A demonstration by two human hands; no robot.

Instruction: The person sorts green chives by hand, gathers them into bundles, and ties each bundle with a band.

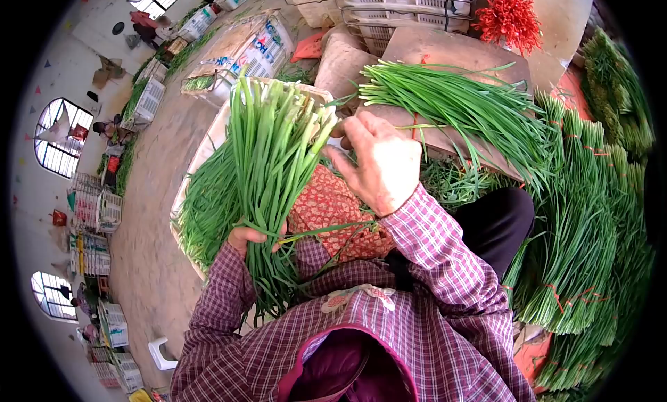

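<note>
My left hand (244, 238) is wrapped around the lower part of a thick bunch of garlic chives (267, 152), with the pale stem ends pointing up and away from me. My right hand (381, 159) is beside the bunch's upper right edge, its fingers curled in toward the stem ends; what they pinch, if anything, is hidden. Under the bunch, more chives (212, 193) lie in a white plastic crate (182, 225). To the right, a loose pile of chives (451, 100) rests on a brown board (451, 49).
Red ties (508, 20) form a clump at the board's far corner. Tied chive bundles (577, 228) are stacked along my right side. Stacked white crates (410, 6) stand ahead. A patterned red cloth (333, 207) covers my lap. Other people sit near crates along the far left wall.
</note>
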